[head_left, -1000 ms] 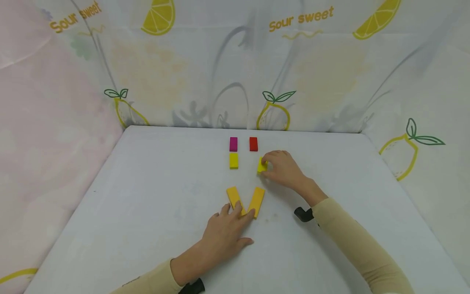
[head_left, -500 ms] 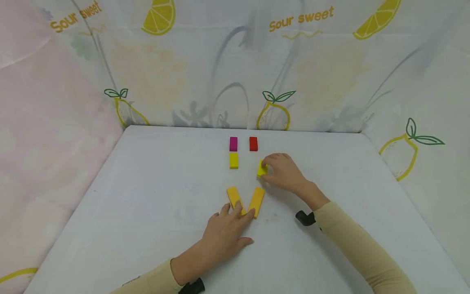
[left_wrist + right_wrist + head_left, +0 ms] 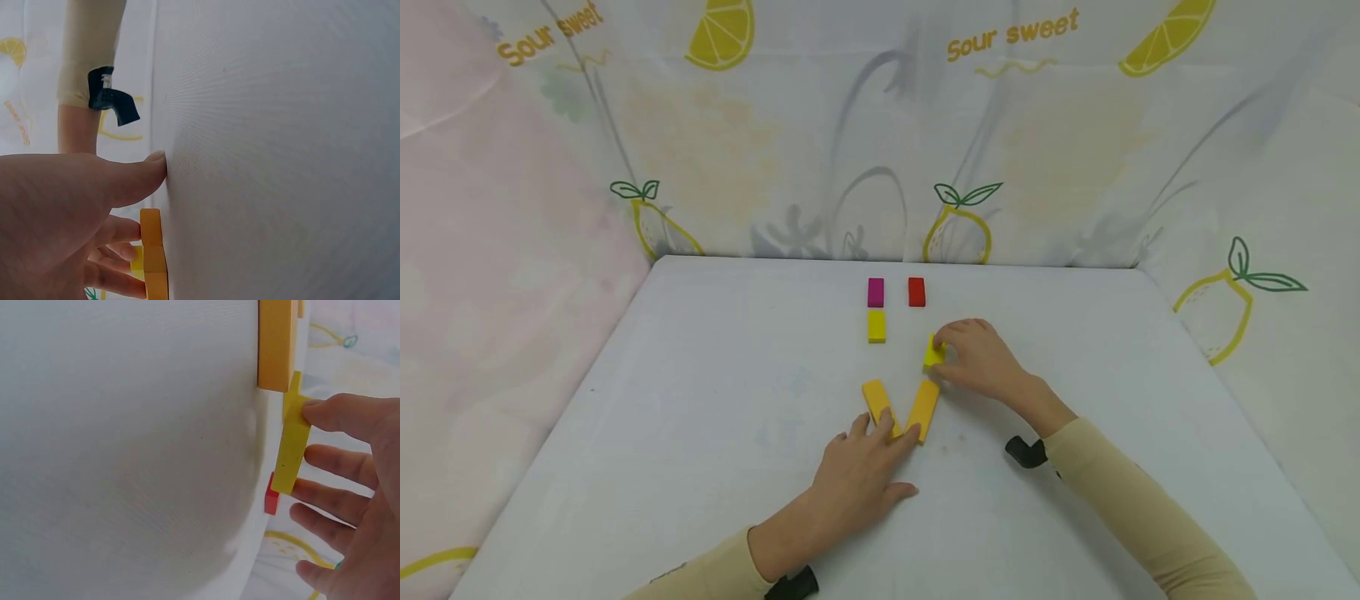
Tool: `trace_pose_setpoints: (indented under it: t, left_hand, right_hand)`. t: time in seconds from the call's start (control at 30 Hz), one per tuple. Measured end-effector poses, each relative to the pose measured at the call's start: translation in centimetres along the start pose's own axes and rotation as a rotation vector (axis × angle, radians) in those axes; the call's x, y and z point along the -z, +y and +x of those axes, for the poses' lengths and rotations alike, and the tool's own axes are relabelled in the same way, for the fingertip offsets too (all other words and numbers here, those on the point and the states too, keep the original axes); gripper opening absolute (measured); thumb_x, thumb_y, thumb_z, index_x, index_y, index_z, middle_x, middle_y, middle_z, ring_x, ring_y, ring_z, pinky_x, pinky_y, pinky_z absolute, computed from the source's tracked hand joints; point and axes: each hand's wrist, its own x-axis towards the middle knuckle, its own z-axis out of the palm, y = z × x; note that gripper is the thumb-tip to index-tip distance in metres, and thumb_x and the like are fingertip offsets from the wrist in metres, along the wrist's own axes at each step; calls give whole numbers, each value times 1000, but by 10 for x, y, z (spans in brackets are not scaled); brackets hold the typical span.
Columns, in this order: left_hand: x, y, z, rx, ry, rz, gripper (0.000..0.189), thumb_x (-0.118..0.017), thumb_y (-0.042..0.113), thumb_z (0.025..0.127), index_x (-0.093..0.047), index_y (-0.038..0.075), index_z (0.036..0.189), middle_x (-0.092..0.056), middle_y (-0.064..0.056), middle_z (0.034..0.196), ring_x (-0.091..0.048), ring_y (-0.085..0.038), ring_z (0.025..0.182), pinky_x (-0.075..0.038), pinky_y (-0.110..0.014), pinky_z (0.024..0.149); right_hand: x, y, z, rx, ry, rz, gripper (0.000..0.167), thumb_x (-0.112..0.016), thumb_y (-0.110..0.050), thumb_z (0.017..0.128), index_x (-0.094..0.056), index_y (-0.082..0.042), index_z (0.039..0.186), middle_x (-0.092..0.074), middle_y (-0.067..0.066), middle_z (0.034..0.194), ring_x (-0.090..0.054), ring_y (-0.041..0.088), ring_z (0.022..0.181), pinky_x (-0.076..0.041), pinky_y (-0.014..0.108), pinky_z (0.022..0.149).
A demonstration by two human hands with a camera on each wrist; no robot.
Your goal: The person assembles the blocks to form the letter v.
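My right hand (image 3: 981, 358) pinches a yellow block (image 3: 291, 456) between thumb and fingers, just beyond the far end of the right orange block (image 3: 925, 404). That block and the left orange block (image 3: 876, 396) form a V that narrows towards me. Straight fingers of my left hand (image 3: 856, 479) rest on the near ends of both, partly covering them; its thumb sticks out to the right. Farther off, a second yellow block (image 3: 877, 327) lies in line below a magenta block (image 3: 876, 292). A red block (image 3: 917, 292) lies to the right of the magenta one.
Everything lies on a white table (image 3: 715, 400). Behind it hangs a white cloth (image 3: 1060, 150) printed with lemons and lettering. A black wrist mount (image 3: 1026, 452) juts from the right sleeve, close over the tabletop.
My right hand has drawn the yellow block a little towards me, away from the red block and up to the right orange block's far end. My left hand stays in place.
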Motion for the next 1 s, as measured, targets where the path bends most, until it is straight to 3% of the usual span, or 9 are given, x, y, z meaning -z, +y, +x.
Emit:
trace_pose_setpoints:
  t: [0.23, 0.67, 1.0]
  left_hand:
    - [0, 0, -1, -3, 18, -1, 71, -68, 65, 82, -51, 32, 143, -55, -8, 137, -56, -34, 118, -56, -41, 69]
    - [1, 0, 1, 1, -19, 4, 72, -66, 66, 83, -49, 32, 145, -54, -8, 139, -56, -36, 121, -58, -42, 73]
    - [0, -1, 1, -4, -13, 11, 72, -66, 66, 83, -49, 32, 145, -55, -9, 140, -56, -36, 121, -58, -42, 73]
  right_hand:
    - [-1, 0, -4, -4, -8, 0, 26, -75, -35, 84, -70, -15, 101, -71, 4, 117, -57, 28, 122, -36, 51, 115]
    - [-4, 1, -6, 2, -22, 2, 34, -76, -39, 84, -70, -13, 106, -71, 5, 116, -59, 28, 119, -36, 52, 114]
    - [-6, 0, -6, 12, -37, -19, 30, -76, -37, 85, -72, -15, 104, -71, 4, 116, -60, 27, 116, -38, 53, 113]
